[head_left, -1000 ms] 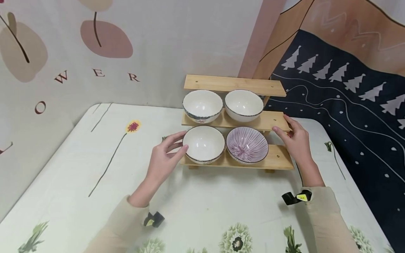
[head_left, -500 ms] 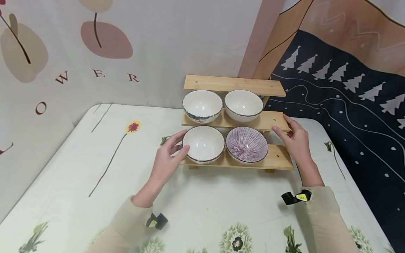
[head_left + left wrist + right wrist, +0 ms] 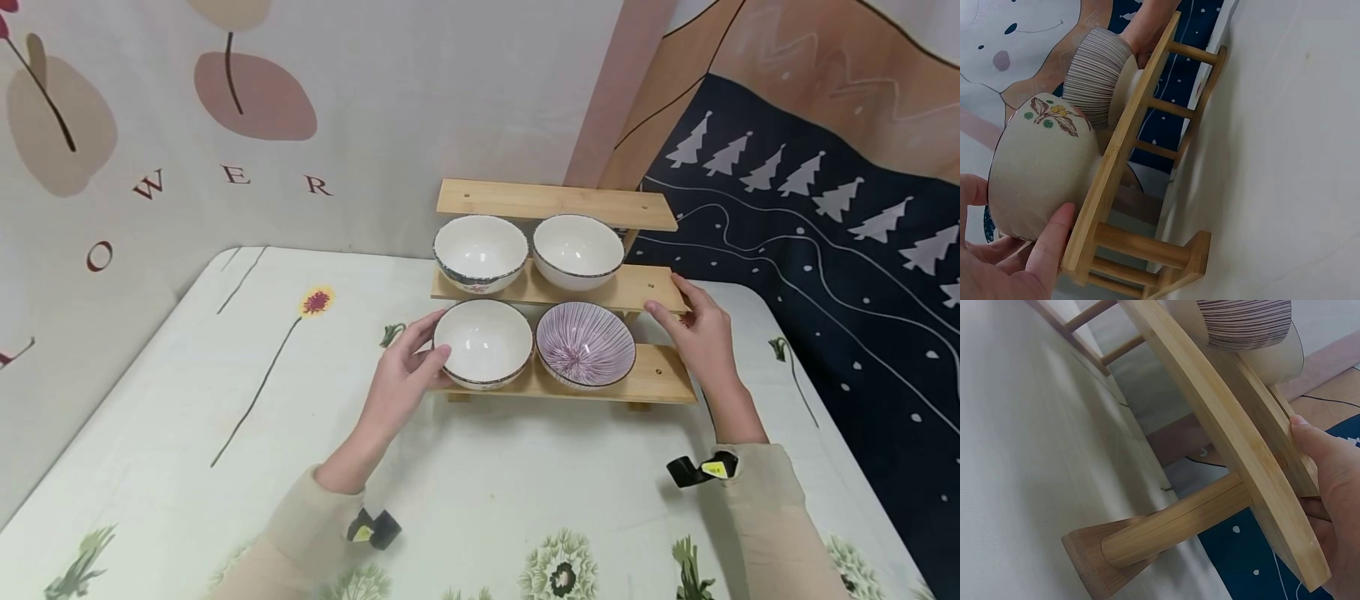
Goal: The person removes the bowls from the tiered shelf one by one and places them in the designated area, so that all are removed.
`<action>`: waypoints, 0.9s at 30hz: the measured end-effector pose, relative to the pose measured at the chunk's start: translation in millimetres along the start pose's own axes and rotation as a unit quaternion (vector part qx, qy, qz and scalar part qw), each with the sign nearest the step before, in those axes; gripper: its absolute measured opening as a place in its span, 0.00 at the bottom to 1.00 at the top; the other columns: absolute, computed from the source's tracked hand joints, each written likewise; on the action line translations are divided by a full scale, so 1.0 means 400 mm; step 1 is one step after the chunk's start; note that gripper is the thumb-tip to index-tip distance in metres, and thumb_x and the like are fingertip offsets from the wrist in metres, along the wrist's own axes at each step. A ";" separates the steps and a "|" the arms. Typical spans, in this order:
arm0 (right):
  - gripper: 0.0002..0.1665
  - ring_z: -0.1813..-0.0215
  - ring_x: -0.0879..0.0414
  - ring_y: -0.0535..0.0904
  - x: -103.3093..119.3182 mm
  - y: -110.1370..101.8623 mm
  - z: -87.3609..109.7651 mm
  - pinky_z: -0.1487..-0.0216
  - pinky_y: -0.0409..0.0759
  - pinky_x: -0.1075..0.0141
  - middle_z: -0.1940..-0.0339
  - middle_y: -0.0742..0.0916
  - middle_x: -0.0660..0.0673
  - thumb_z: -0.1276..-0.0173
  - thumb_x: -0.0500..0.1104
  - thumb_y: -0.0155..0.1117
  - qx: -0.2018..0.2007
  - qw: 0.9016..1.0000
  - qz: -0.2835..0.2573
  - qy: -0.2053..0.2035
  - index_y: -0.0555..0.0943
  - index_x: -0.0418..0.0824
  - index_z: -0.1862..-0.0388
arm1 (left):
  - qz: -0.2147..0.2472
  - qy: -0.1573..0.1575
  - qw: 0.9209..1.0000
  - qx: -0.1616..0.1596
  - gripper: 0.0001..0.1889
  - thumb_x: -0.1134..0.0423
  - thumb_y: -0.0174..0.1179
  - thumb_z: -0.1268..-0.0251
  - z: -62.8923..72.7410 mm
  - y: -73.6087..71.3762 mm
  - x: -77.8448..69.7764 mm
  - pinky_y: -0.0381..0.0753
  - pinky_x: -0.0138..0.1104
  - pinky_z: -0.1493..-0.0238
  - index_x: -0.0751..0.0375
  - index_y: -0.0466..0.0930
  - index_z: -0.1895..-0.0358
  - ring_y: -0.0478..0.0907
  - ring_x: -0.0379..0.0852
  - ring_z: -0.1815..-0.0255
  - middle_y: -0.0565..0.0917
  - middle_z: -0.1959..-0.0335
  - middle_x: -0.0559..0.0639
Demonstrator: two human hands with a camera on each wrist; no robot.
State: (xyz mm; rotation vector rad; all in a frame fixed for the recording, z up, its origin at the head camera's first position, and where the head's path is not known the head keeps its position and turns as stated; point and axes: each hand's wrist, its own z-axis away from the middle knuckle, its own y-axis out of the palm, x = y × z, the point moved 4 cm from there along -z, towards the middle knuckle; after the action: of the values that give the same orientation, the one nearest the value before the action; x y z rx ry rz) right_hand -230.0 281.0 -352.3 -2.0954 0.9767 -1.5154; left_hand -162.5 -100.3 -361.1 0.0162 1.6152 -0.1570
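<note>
A three-step wooden rack (image 3: 660, 383) stands on the table, with bowls on its lower two boards. My left hand (image 3: 396, 379) holds the white bowl (image 3: 483, 343) at the left of the bottom board, thumb near its rim and fingers along its side. In the left wrist view that bowl (image 3: 1041, 165) shows a flower pattern outside, with fingers (image 3: 1054, 244) against its wall. Beside it sits a purple-striped bowl (image 3: 586, 344). My right hand (image 3: 701, 337) grips the right end of the middle board (image 3: 637, 287), thumb on top; its other fingers are partly hidden.
Two more white bowls, a left one (image 3: 480, 252) and a right one (image 3: 577, 250), sit on the middle board. Behind them rises the top board (image 3: 555, 200), close to the back wall cloth (image 3: 375, 125). A flower-print cloth (image 3: 480, 467) covers the table.
My left hand has shifted slightly to the right, its fingers and thumb closing in on the white bowl. The right hand, rack and bowls stay where they were.
</note>
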 end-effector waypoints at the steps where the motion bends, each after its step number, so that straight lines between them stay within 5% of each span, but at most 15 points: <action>1: 0.41 0.45 0.43 0.74 0.000 0.000 0.000 0.60 0.66 0.83 0.32 0.77 0.29 0.30 0.54 0.65 0.000 1.000 0.000 0.001 0.66 0.37 0.25 | 0.008 -0.001 1.000 0.003 0.27 0.63 0.54 0.25 0.000 0.001 0.000 0.90 0.34 0.55 0.56 0.63 0.25 0.77 0.60 0.35 0.68 0.26 0.57; 12: 0.42 0.45 0.44 0.74 0.000 0.001 0.001 0.61 0.63 0.85 0.31 0.76 0.30 0.30 0.54 0.65 0.002 1.000 0.002 0.009 0.65 0.38 0.24 | 0.044 -0.032 0.999 0.007 0.27 0.66 0.51 0.24 0.003 0.002 -0.005 0.90 0.36 0.54 0.56 0.62 0.25 0.75 0.60 0.34 0.66 0.25 0.56; 27: 0.42 0.41 0.45 0.75 -0.006 0.005 0.001 0.58 0.67 0.83 0.30 0.76 0.32 0.30 0.56 0.65 -0.001 1.000 -0.003 0.008 0.66 0.38 0.25 | 0.034 -0.064 0.997 0.009 0.26 0.68 0.49 0.27 0.010 -0.016 -0.005 0.90 0.36 0.55 0.56 0.65 0.27 0.76 0.59 0.34 0.67 0.25 0.55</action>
State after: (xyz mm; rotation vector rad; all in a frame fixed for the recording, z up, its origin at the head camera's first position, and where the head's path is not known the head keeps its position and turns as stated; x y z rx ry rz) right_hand -230.9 281.3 -355.3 -2.0914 0.9802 -1.5373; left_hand -159.0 -106.9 -358.6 0.0744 1.4842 -0.1170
